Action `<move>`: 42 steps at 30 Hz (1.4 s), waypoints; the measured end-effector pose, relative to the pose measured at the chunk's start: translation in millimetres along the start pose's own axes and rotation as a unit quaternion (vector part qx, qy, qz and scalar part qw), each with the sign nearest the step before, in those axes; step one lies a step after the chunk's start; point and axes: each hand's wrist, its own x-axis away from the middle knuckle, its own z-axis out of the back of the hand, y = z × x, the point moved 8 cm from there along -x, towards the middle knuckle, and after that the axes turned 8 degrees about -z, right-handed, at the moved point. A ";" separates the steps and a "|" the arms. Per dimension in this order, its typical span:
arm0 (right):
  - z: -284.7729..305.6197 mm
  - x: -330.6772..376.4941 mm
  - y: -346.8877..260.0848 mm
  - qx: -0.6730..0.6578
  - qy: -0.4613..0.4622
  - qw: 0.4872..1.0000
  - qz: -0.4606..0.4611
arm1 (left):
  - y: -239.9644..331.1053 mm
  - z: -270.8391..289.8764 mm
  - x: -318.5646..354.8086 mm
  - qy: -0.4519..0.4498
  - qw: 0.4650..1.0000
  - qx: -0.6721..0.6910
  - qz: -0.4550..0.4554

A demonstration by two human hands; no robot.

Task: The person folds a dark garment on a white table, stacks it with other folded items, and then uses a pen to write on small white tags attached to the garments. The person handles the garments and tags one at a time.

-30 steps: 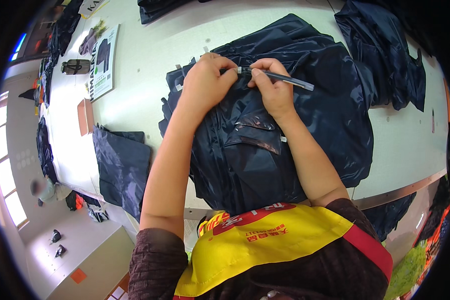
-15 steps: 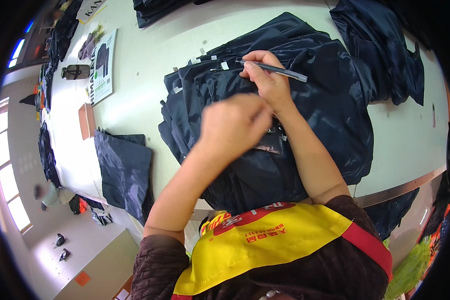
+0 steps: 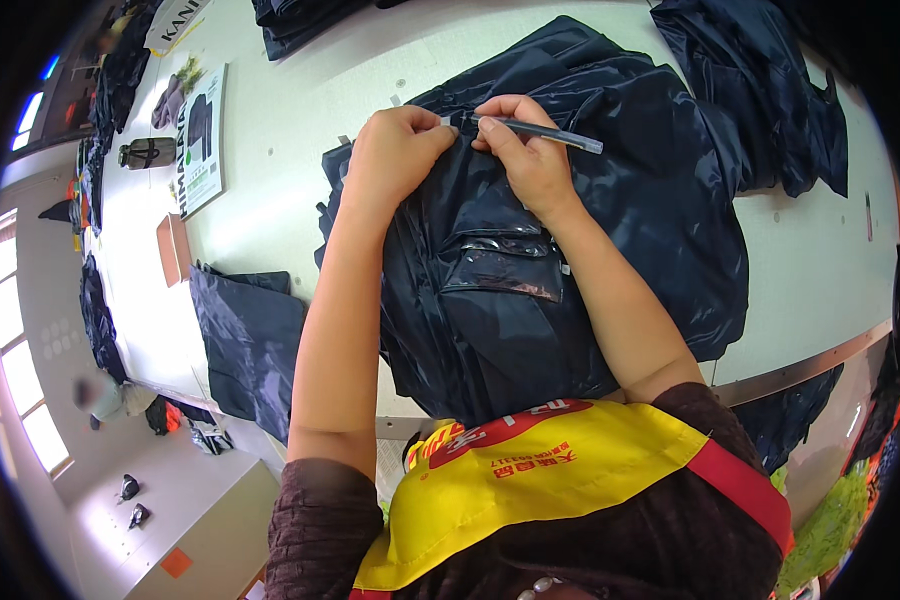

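Observation:
A pile of dark navy, shiny garments [image 3: 660, 200] lies in front of me. Near the top garment's far edge, my left hand [image 3: 395, 155] is closed, thumb and fingers pinching the fabric beside a small white tag [image 3: 448, 121]. My right hand [image 3: 532, 170] grips a pen [image 3: 560, 136] with a clear end, its tip side pointing left toward the left fingertips. Between my forearms a clear plastic pocket [image 3: 505, 272] shows on the top garment. What exactly sits between the left fingertips is partly hidden.
Folded dark fabric [image 3: 250, 340] lies at the table's left edge. More dark garments [image 3: 760, 100] are at the far right. A printed card [image 3: 202, 140], a brown box [image 3: 173, 250] and a dark bottle-like item [image 3: 147, 153] stand on the left. A thin pen-like item [image 3: 868, 217] lies far right.
My left hand has moved away and to the left, from over the plastic pocket to the garment's far edge, uncovering the pocket. The right hand stays nearly in place with the pen.

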 end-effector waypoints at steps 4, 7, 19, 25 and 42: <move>-1.8 0.9 -3.2 0.041 0.005 0.999 0.025 | -3.0 -2.7 1.5 -0.008 0.995 0.084 0.044; -4.5 2.7 -7.1 0.068 0.003 0.997 0.034 | -9.6 -4.4 1.6 -0.007 0.990 0.129 0.061; -10.9 4.1 -15.1 0.129 -0.001 0.989 0.073 | -14.1 -6.8 1.0 0.001 0.989 0.142 0.039; -11.7 4.2 -15.5 0.136 -0.005 0.988 0.076 | -12.5 -6.4 2.1 -0.003 0.990 0.137 0.040; 10.9 -5.6 -16.8 -0.230 -0.014 0.971 -0.058 | 68.0 3.4 58.6 0.039 0.973 -0.096 -0.205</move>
